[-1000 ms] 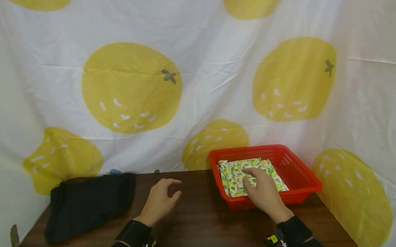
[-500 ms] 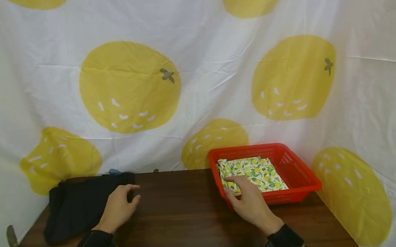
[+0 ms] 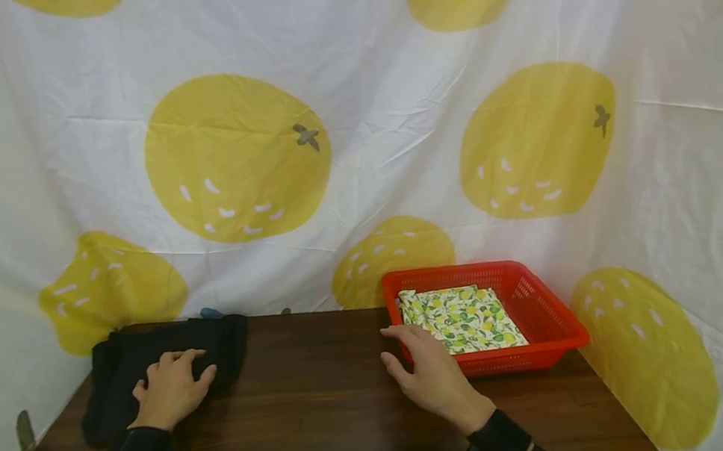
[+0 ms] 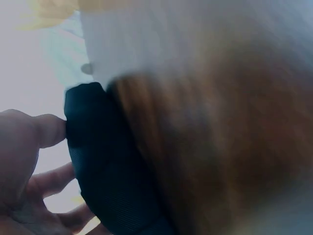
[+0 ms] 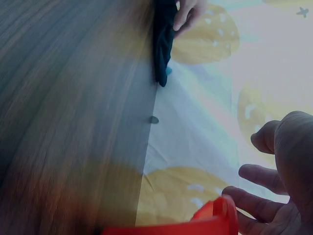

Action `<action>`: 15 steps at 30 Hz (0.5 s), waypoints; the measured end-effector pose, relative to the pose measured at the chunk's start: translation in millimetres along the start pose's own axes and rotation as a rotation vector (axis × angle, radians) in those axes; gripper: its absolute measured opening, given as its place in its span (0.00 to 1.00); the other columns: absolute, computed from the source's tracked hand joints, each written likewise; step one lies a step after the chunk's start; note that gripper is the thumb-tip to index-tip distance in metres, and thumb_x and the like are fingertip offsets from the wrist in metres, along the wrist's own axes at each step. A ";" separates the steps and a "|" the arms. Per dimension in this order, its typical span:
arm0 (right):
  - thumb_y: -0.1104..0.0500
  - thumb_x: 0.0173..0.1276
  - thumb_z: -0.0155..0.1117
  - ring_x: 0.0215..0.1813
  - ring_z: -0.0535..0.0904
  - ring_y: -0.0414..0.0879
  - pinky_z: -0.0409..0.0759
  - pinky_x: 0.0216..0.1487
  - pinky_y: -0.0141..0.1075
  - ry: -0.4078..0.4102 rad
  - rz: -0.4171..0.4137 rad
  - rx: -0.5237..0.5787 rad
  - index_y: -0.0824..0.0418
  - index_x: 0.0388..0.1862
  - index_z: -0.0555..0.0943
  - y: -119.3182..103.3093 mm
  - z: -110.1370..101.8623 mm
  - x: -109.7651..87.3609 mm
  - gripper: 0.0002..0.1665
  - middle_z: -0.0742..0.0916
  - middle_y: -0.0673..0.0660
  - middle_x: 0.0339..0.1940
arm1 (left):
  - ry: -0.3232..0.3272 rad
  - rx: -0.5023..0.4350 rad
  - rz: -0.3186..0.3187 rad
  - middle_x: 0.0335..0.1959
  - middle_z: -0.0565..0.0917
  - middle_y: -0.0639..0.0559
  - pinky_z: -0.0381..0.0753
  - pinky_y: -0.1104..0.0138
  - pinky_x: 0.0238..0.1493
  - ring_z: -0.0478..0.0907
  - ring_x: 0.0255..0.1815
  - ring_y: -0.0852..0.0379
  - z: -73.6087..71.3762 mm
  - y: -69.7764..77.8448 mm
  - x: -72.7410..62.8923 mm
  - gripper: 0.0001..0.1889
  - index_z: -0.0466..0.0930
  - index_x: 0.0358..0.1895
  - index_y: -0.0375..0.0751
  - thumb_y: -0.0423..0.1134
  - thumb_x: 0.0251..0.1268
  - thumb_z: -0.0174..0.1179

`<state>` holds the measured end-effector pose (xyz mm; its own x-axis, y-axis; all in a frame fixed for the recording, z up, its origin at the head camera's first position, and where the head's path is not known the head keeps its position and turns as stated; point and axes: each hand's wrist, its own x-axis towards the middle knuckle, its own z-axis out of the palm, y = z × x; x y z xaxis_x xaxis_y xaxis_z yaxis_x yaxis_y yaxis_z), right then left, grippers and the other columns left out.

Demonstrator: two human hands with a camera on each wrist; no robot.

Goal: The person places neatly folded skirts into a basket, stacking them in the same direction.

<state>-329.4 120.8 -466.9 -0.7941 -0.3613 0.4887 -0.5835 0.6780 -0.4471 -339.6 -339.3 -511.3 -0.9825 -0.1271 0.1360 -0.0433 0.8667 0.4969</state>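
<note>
Over the folded black cloth point(image 3: 113, 384) at the left, my left hand point(image 3: 170, 392) lies with its fingers spread. In the left wrist view its thumb and fingertips meet the edge of the thick black fold point(image 4: 105, 161); no grip shows. My right hand point(image 3: 436, 380) hovers by the near left corner of the red plastic basket point(image 3: 519, 350), thumb and fingers apart, holding nothing. Folded white fabric with a lemon-and-leaf print point(image 3: 471, 321) lies inside the basket. The right wrist view shows the same right hand point(image 5: 293, 171) beyond the red rim point(image 5: 195, 227).
A dark brown wooden table point(image 3: 317, 411) spreads between the cloth and the basket. White curtain fabric with large yellow fruit point(image 3: 238, 158) hangs behind the table and along both sides. The basket's right part shows its bare red bottom.
My left hand has moved left from mid-table onto the black cloth. The right hand has drifted left, from above the printed fabric to the basket's left corner. Cloth and basket stay put.
</note>
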 end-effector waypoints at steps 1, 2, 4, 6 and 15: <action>0.54 0.87 0.75 0.75 0.88 0.60 0.89 0.76 0.61 -0.009 -0.009 -0.005 0.59 0.77 0.87 -2.2 1.7 0.8 0.25 0.91 0.62 0.73 | -0.021 0.005 -0.012 0.81 0.68 0.16 0.56 0.08 0.71 0.62 0.78 0.07 0.5 -2.6 0.1 0.31 0.78 0.82 0.34 0.53 0.91 0.60; 0.55 0.87 0.75 0.75 0.88 0.61 0.89 0.76 0.61 -0.015 -0.022 -0.005 0.59 0.77 0.86 -4.6 3.5 1.6 0.25 0.91 0.63 0.73 | -0.038 0.011 -0.019 0.81 0.68 0.16 0.55 0.08 0.71 0.62 0.78 0.07 1.3 -4.6 -0.1 0.32 0.78 0.83 0.35 0.54 0.92 0.59; 0.54 0.87 0.75 0.76 0.87 0.61 0.88 0.76 0.61 -0.033 -0.039 -0.008 0.59 0.78 0.86 -9.4 7.2 3.0 0.26 0.90 0.63 0.74 | -0.061 0.022 -0.023 0.81 0.69 0.16 0.57 0.08 0.70 0.63 0.78 0.07 2.8 -7.2 -1.2 0.31 0.78 0.83 0.37 0.55 0.92 0.58; 0.53 0.87 0.75 0.77 0.87 0.61 0.88 0.78 0.61 -0.056 -0.052 -0.013 0.58 0.79 0.86 -14.0 11.2 4.0 0.27 0.90 0.62 0.76 | -0.061 0.032 -0.015 0.80 0.70 0.17 0.58 0.08 0.69 0.64 0.78 0.08 3.8 -7.2 -3.0 0.31 0.79 0.82 0.38 0.55 0.92 0.58; 0.50 0.88 0.73 0.80 0.85 0.59 0.86 0.80 0.60 -0.155 -0.079 -0.010 0.55 0.81 0.84 -32.9 33.7 9.7 0.28 0.87 0.60 0.80 | -0.061 0.065 0.058 0.75 0.76 0.21 0.67 0.11 0.62 0.73 0.73 0.13 5.4 10.5 -16.0 0.29 0.85 0.78 0.42 0.58 0.89 0.63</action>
<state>-323.7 73.4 -472.7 -0.7628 -0.5080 0.4001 -0.6443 0.6495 -0.4036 -325.3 -325.5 -512.8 -0.9928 -0.0478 0.1098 0.0045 0.9015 0.4328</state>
